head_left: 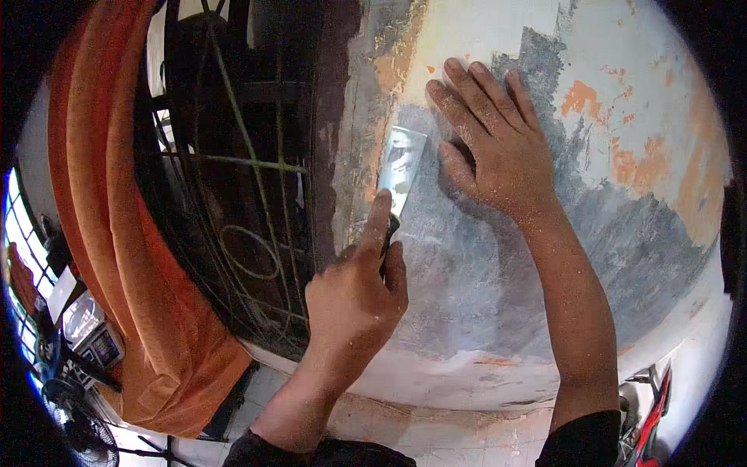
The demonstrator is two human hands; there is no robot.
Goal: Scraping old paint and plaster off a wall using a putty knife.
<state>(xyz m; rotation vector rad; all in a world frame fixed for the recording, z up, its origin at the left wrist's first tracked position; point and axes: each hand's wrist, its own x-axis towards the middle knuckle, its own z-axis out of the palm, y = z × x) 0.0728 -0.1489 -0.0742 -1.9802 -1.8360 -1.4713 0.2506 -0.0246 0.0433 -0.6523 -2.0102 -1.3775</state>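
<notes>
My left hand (358,288) grips a putty knife (403,159) by its dark handle, index finger stretched along it. The metal blade lies at a strip of flaking paint (393,58) beside the dark window frame. To its right, my right hand (490,136) rests with fingers spread on the wall (607,257), whose surface is patched white, grey and orange, with pale dust on my wrist.
A grilled dark window (249,163) fills the left, with an orange curtain (128,257) draped beside it. A fan (82,424) and cluttered items stand at lower left. Below the wall is a tiled floor (443,436); red and black objects (654,412) lie at lower right.
</notes>
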